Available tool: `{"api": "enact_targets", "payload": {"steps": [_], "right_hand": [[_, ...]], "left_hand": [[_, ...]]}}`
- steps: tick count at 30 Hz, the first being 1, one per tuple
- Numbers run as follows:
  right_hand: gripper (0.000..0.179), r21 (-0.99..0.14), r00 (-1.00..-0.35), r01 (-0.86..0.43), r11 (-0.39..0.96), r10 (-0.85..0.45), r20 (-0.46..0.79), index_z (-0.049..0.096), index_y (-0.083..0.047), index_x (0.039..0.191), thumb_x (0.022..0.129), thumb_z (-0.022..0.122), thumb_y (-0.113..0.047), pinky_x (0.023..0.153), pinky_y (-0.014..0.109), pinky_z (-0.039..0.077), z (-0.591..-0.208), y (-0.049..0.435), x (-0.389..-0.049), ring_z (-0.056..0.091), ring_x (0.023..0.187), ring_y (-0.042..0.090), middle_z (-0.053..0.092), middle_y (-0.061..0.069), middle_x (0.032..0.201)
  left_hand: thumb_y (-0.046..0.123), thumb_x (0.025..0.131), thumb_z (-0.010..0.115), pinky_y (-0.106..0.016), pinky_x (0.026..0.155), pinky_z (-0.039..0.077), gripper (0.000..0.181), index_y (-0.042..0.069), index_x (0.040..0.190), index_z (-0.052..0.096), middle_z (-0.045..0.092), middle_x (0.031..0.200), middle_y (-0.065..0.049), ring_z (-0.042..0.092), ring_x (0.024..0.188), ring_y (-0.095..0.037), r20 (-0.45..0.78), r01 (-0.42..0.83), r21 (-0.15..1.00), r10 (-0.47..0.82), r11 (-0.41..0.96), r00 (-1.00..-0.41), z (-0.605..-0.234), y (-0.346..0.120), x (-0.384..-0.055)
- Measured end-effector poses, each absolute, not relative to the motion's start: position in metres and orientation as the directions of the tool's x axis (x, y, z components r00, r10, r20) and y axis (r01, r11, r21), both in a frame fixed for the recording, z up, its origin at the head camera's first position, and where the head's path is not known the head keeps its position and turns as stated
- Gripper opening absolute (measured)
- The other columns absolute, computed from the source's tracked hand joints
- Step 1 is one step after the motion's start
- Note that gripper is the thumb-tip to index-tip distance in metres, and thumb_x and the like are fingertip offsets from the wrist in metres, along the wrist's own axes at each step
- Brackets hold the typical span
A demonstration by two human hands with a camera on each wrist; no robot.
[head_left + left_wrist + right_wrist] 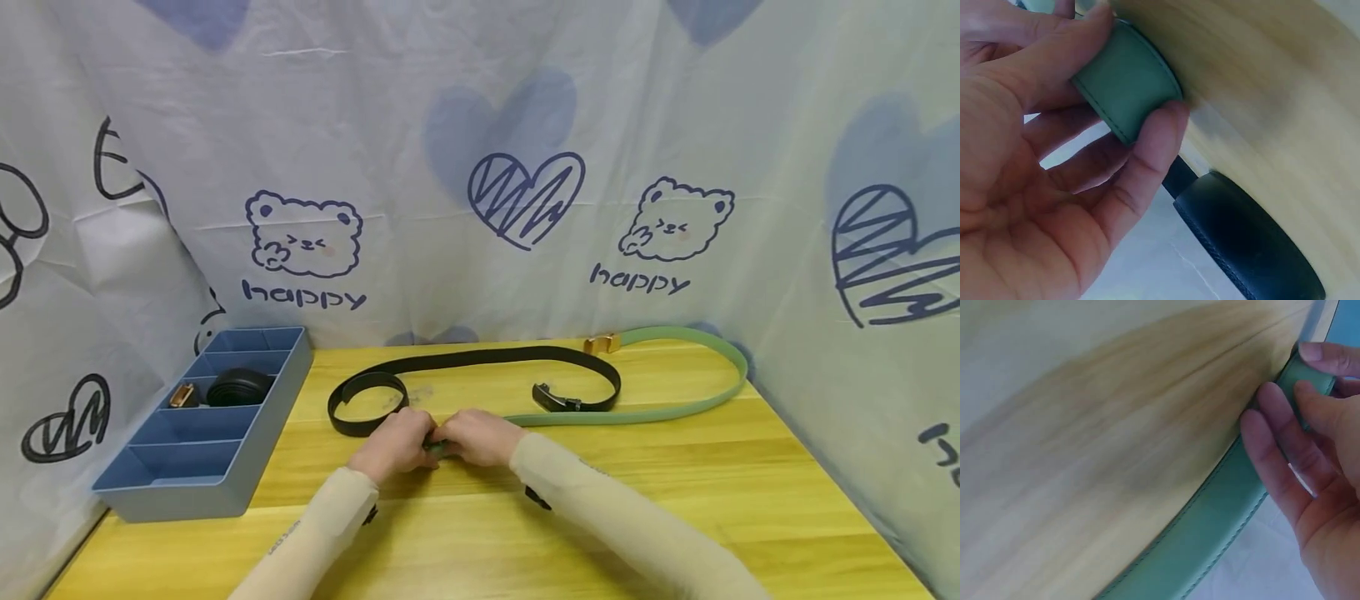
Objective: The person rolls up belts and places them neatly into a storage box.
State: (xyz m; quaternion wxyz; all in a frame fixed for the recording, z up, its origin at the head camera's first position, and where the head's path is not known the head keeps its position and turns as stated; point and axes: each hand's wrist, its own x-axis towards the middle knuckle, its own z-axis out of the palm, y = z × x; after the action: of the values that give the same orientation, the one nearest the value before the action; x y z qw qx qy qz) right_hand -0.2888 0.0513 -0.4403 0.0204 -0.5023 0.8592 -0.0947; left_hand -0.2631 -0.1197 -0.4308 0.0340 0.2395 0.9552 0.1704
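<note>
- Cream sleeves (615, 508) are lying nearest, running off the lower edge of the head view; small dark pieces (537, 498) are showing under them, and I cannot tell what they are.
- With my left hand (396, 443) I am gripping a curved stretch of the green belt (645, 414) between thumb and fingers; my right hand (480, 437) is pinching the strap just beside it.
- From my hands the green belt is running right across the table (525, 542), then bending back to its gold buckle (602, 343) near the cloth (420, 167).
- Inside that bend, a black belt (480, 358) is stretching behind my hands, its dark buckle (555, 400) lying close to the green strap and its coiled end crowding my left hand; whether that coil is touching me, I cannot tell.
- Off to the left, a blue tray (255, 467) is holding a rolled black belt (240, 387) and a gold buckle piece (185, 395) in one compartment.
- My fingers are hiding the green end from above; the wrist views are cutting off part of each hand.
</note>
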Motion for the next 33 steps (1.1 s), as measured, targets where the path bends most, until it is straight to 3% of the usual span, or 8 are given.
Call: {"api": "enact_targets", "payload": {"steps": [4, 10, 14, 20, 23, 29, 33], "right_hand": [[0.014, -0.175, -0.494, -0.862, 0.476, -0.867, 0.07, 0.074, -0.019, 0.1, 0.096, 0.062, -0.023, 0.076, 0.015, 0.049, -0.4402, 0.0515, -0.2876, 0.067, 0.082, 0.004, 0.074, -0.007, 0.095], [0.015, -0.129, -0.492, -0.868, 0.48, -0.867, 0.083, 0.074, -0.019, 0.092, 0.098, 0.061, -0.016, 0.065, 0.013, 0.043, -0.4416, 0.0501, -0.286, 0.057, 0.067, 0.001, 0.071, -0.009, 0.085], [0.015, -0.115, -0.481, -0.875, 0.471, -0.873, 0.083, 0.074, -0.02, 0.096, 0.099, 0.06, -0.017, 0.068, 0.014, 0.044, -0.4427, 0.053, -0.2863, 0.059, 0.071, 0.001, 0.072, -0.009, 0.089], [0.018, -0.128, -0.481, -0.873, 0.47, -0.874, 0.07, 0.075, -0.02, 0.109, 0.095, 0.065, -0.021, 0.082, 0.017, 0.05, -0.4407, 0.0594, -0.2859, 0.068, 0.091, 0.004, 0.074, -0.008, 0.102], [0.016, -0.115, -0.474, -0.878, 0.464, -0.877, 0.076, 0.076, -0.02, 0.105, 0.094, 0.065, -0.022, 0.077, 0.015, 0.05, -0.4412, 0.0586, -0.2853, 0.068, 0.084, 0.003, 0.075, -0.008, 0.098], [0.013, -0.091, -0.461, -0.887, 0.453, -0.881, 0.103, 0.075, -0.021, 0.094, 0.097, 0.063, -0.017, 0.064, 0.013, 0.042, -0.4426, 0.0552, -0.285, 0.056, 0.065, 0.0, 0.072, -0.01, 0.085], [0.015, -0.133, -0.471, -0.878, 0.459, -0.878, 0.083, 0.073, -0.022, 0.105, 0.099, 0.06, -0.019, 0.074, 0.014, 0.048, -0.4441, 0.0571, -0.2856, 0.063, 0.079, 0.0, 0.073, -0.01, 0.096]], "left_hand": [[0.015, 0.072, 0.088, -0.03, 0.059, 0.041, 0.02, 0.014, 0.073, 0.067, 0.059, 0.068, 0.005, 0.047, 0.059, -0.013, 0.017, 0.46, 0.349, 0.485, 0.817, -0.874, -0.4313, -0.12, -0.2628], [0.029, 0.074, 0.086, -0.026, 0.052, 0.038, 0.031, 0.014, 0.066, 0.061, 0.052, 0.058, 0.003, 0.044, 0.052, -0.011, 0.012, 0.401, 0.358, 0.425, 0.843, -0.905, -0.4319, -0.1174, -0.262], [0.027, 0.074, 0.086, -0.027, 0.054, 0.041, 0.026, 0.014, 0.068, 0.065, 0.056, 0.06, 0.003, 0.047, 0.053, -0.011, 0.01, 0.401, 0.363, 0.427, 0.841, -0.904, -0.4313, -0.1162, -0.2627], [0.018, 0.075, 0.086, -0.03, 0.063, 0.047, 0.014, 0.014, 0.082, 0.074, 0.068, 0.077, 0.004, 0.055, 0.064, -0.011, -0.057, 0.41, 0.418, 0.474, 0.811, -0.879, -0.429, -0.119, -0.2655], [0.02, 0.075, 0.086, -0.029, 0.059, 0.044, 0.016, 0.015, 0.079, 0.072, 0.064, 0.072, 0.005, 0.051, 0.061, -0.012, -0.069, 0.406, 0.428, 0.477, 0.807, -0.876, -0.4299, -0.1204, -0.2656], [0.035, 0.073, 0.087, -0.023, 0.048, 0.034, 0.036, 0.014, 0.062, 0.06, 0.041, 0.053, 0.006, 0.038, 0.047, -0.009, 0.001, 0.383, 0.409, 0.419, 0.828, -0.908, -0.4357, -0.1194, -0.2628], [0.031, 0.073, 0.087, -0.023, 0.05, 0.037, 0.032, 0.015, 0.065, 0.061, 0.049, 0.057, 0.006, 0.042, 0.05, -0.009, 0.017, 0.391, 0.404, 0.42, 0.827, -0.907, -0.4359, -0.1201, -0.2622]]}}
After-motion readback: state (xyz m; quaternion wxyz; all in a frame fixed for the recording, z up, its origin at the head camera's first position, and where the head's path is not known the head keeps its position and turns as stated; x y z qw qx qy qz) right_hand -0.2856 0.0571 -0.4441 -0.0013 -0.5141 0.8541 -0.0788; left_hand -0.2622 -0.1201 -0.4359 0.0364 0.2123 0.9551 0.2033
